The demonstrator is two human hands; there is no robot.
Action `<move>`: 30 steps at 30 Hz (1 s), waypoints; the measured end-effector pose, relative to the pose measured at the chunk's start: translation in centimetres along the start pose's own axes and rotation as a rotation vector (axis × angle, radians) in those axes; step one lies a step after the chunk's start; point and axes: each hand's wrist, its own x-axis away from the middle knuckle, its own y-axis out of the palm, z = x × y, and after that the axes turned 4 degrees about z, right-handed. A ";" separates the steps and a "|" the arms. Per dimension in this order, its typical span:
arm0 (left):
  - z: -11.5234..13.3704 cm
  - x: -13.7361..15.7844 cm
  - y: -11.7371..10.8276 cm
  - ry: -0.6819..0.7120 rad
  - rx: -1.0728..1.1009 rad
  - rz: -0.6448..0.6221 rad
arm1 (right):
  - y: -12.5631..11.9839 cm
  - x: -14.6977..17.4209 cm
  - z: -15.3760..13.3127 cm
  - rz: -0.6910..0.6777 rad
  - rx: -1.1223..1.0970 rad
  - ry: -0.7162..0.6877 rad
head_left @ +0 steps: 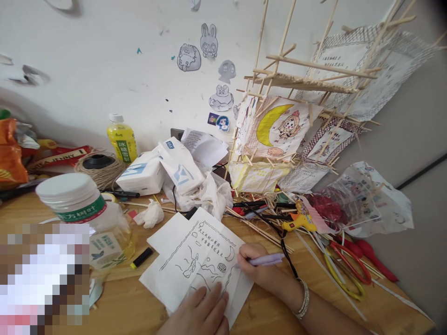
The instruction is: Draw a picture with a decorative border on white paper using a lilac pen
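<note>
A white sheet of paper (213,242) lies on the wooden table, with a black line drawing, handwritten characters near its top and a wavy border along its edges. My left hand (200,312) rests flat on the sheet's lower part, fingers stretched out. In my right hand (260,267) is a light purple pen (268,259), gripped between thumb and fingers at the sheet's right edge, beside the wavy border. The pen's tip is close to the paper; whether it touches, I cannot tell. More white paper (167,236) shows underneath.
Left stand a clear plastic jar (110,225), twine spool (101,170) and yellow drink bottle (121,137). Behind the paper are tissue packs (141,172). A stick frame with drawn panels (279,128) rises at right, near a yellow glue gun (299,222) and scissors (349,265).
</note>
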 end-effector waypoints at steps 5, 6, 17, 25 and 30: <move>0.0 0.2 0.2 0.010 0.008 0.001 | 0.0 0.1 0.2 -0.026 -0.053 -0.013; 0.0 0.2 0.3 0.008 0.009 0.008 | 0.0 0.1 0.2 -0.046 -0.057 -0.020; 0.1 0.3 0.1 0.003 0.014 0.010 | -0.1 0.1 -0.1 -0.053 0.017 0.036; 0.1 0.3 0.3 -0.005 0.019 -0.011 | 0.0 0.1 -0.1 -0.041 0.022 -0.013; 0.0 0.2 0.0 -0.002 0.013 -0.013 | 0.1 0.1 0.0 0.026 0.027 0.024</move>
